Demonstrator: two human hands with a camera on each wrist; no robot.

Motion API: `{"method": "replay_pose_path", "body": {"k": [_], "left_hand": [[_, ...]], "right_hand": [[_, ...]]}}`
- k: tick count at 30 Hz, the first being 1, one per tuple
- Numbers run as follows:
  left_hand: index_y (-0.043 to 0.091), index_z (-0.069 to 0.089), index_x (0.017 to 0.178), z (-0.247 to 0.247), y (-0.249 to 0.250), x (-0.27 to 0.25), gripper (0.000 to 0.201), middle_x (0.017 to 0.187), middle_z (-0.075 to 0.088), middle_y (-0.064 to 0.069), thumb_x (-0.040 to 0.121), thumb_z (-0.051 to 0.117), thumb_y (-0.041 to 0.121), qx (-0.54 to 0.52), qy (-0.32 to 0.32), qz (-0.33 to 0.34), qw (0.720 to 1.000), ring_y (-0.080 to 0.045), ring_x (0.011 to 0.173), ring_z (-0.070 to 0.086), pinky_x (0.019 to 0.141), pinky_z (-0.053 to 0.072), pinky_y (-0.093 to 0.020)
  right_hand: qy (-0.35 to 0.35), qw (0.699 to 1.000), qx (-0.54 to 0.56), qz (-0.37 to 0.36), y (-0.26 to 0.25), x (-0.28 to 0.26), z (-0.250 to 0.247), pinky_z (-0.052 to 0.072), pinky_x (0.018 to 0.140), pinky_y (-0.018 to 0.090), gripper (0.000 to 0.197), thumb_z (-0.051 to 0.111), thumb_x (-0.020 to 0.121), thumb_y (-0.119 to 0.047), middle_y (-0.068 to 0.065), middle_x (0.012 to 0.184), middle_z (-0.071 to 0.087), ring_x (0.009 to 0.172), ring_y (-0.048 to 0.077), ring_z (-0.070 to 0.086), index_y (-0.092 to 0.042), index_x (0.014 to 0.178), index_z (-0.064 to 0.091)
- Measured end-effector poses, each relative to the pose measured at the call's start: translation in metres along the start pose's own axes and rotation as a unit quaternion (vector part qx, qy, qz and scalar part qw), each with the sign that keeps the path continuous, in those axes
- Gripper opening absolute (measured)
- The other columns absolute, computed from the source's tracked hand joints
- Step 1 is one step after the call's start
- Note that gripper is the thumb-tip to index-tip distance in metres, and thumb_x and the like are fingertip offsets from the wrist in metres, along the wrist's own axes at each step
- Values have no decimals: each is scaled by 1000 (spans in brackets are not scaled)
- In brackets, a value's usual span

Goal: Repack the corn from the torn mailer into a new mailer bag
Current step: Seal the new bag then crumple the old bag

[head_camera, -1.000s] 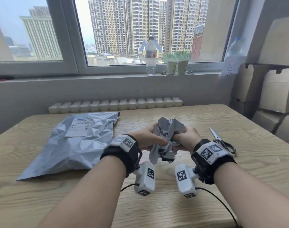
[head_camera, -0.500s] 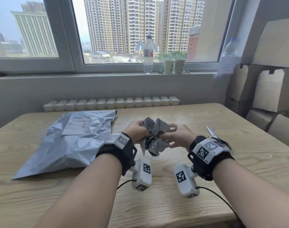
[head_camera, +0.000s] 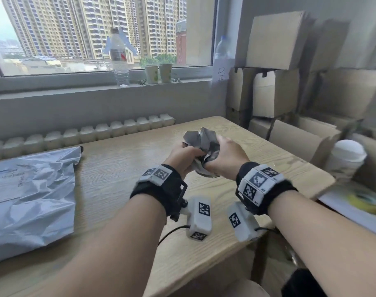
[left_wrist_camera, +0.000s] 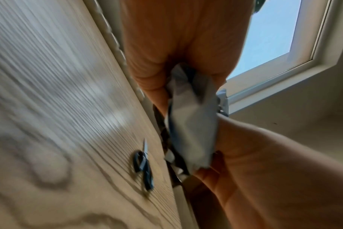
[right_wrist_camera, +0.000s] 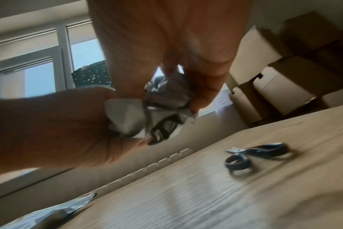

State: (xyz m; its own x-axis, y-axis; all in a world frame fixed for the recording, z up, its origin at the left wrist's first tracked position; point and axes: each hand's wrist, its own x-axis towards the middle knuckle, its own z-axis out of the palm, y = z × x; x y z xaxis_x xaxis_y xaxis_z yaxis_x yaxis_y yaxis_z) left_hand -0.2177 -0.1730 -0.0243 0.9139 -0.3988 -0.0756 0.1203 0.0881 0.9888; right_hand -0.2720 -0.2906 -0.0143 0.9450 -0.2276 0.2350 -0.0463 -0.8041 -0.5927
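Note:
Both hands squeeze a crumpled grey mailer [head_camera: 201,144] into a wad above the right part of the wooden table [head_camera: 122,168]. My left hand [head_camera: 183,156] grips its left side and my right hand [head_camera: 224,153] grips its right side, fingers curled round the plastic. The wrist views show the same wad [left_wrist_camera: 192,124] [right_wrist_camera: 147,111] pressed between the two palms. A larger grey mailer with a shipping label [head_camera: 30,194] lies flat and bulging at the table's left. No corn is visible.
Black-handled scissors [right_wrist_camera: 254,156] [left_wrist_camera: 144,167] lie on the table under my right wrist. Stacked cardboard boxes [head_camera: 290,82] stand to the right, with a white cup [head_camera: 347,157] and yellow tape roll [head_camera: 367,200]. A water bottle [head_camera: 119,58] and paper cups [head_camera: 158,72] sit on the windowsill.
The view has swung right, bringing the boxes into sight. Both hands, still squeezing the mailer, have carried it toward the table's right side and compressed it further.

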Motion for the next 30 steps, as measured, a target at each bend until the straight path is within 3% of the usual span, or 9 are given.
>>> {"method": "replay_pose_path", "body": {"k": [3, 7, 11, 15, 19, 22, 24, 29, 30], "left_hand": [[1, 57, 101, 39, 7, -1, 27, 89, 60, -19, 75, 53, 6, -9, -56, -33, 998, -26, 70, 63, 66, 57, -34], [5, 53, 83, 75, 14, -11, 22, 76, 56, -11, 81, 40, 22, -6, -148, -95, 984, -29, 77, 59, 92, 49, -48], [7, 55, 95, 108, 18, -12, 13, 94, 56, -9, 90, 43, 10, 165, -172, -114, 964, -24, 88, 59, 94, 51, -45], [17, 48, 134, 153, 6, -3, 54, 115, 57, -6, 84, 67, 9, 394, -154, 37, 905, -22, 103, 57, 84, 52, -31], [32, 22, 148, 202, -14, 6, 97, 129, 47, -7, 72, 76, 6, 540, -179, 209, 796, -27, 112, 55, 92, 50, -34], [25, 38, 140, 239, -29, 5, 84, 123, 54, -5, 69, 78, 9, 595, -205, 243, 739, -24, 104, 58, 83, 52, -31], [20, 43, 132, 260, -41, 5, 76, 115, 61, -5, 66, 79, 10, 611, -218, 238, 723, -24, 97, 60, 78, 52, -31], [15, 48, 123, 306, -83, 9, 64, 106, 62, -4, 68, 80, 24, 664, -253, 252, 657, -24, 96, 60, 76, 47, -30], [15, 48, 122, 312, -93, 11, 60, 106, 62, -5, 71, 78, 25, 660, -260, 248, 660, -25, 96, 60, 73, 45, -29]], "right_hand": [[56, 998, 14, 29, 24, -11, -27, 53, 81, 31, 44, 71, 65, -31, 0, 97, 70, 90, 22, 64, -22, 107, 63], [88, 993, 12, 73, 56, -23, -68, 56, 77, 33, 27, 71, 68, -22, 1, 89, 73, 84, 23, 67, -20, 95, 67], [94, 987, -55, 115, 93, -37, -93, 54, 72, 31, 14, 67, 69, -18, 5, 84, 69, 80, 28, 65, -13, 82, 66], [119, 976, -120, 135, 126, -49, -115, 42, 75, 25, 4, 63, 75, -16, 7, 99, 39, 78, 26, 49, -12, 77, 63], [103, 971, -136, 168, 157, -65, -134, 34, 73, 23, 4, 62, 77, -14, 7, 98, 38, 82, 27, 49, -17, 76, 61], [130, 967, -121, 183, 187, -80, -146, 37, 69, 26, 10, 64, 72, -12, 10, 94, 57, 88, 31, 58, -18, 76, 57], [152, 963, -100, 198, 209, -92, -151, 41, 66, 27, 11, 65, 69, -10, 9, 87, 66, 84, 31, 60, -13, 80, 62], [156, 958, -55, 234, 264, -120, -150, 40, 58, 26, 14, 69, 63, -7, 2, 67, 64, 74, 28, 62, -19, 69, 63], [152, 957, -47, 242, 275, -125, -148, 41, 59, 26, 17, 69, 63, -7, 1, 67, 64, 74, 27, 62, -22, 69, 64]]}}
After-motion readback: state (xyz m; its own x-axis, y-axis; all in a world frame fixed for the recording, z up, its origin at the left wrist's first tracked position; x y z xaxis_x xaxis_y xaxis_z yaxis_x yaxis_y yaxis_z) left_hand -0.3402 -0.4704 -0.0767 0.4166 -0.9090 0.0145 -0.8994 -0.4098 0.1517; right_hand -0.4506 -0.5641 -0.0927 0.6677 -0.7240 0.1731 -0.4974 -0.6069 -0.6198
